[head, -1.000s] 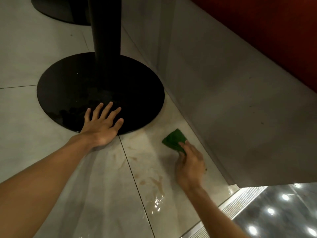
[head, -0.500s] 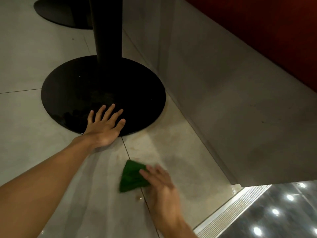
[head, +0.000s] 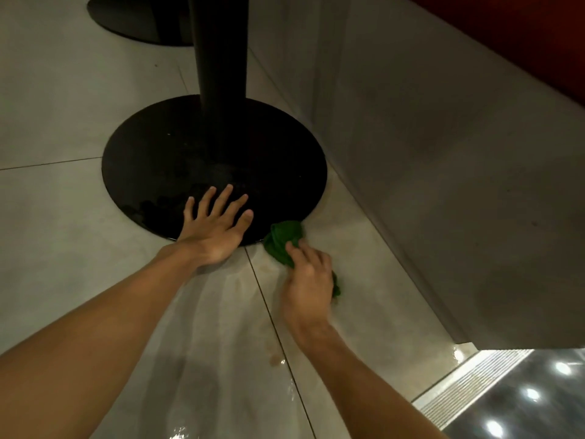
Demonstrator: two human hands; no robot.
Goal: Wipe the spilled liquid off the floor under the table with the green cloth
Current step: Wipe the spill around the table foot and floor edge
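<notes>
The green cloth (head: 282,241) lies bunched on the pale floor tile, its far end against the rim of the black round table base (head: 177,160). My right hand (head: 308,280) covers the near part of the cloth, fingers curled over it, pressing it to the floor. My left hand (head: 215,228) lies flat with spread fingers, palm on the tile and fingers on the base's front edge. A small brownish wet spot (head: 275,360) sits on the tile beside my right forearm, and faint brown smears (head: 264,267) show near the cloth.
A black table post (head: 220,74) rises from the base. A grey bench front (head: 443,172) slopes along the right, close to the cloth. A ribbed metal strip (head: 468,391) and dark glossy floor lie at bottom right. A second black base (head: 139,17) is at top left.
My right hand has swept the cloth from the tile seam up and right to the rim of the table base. Earlier it came down from beside the bench. The left hand stayed put.
</notes>
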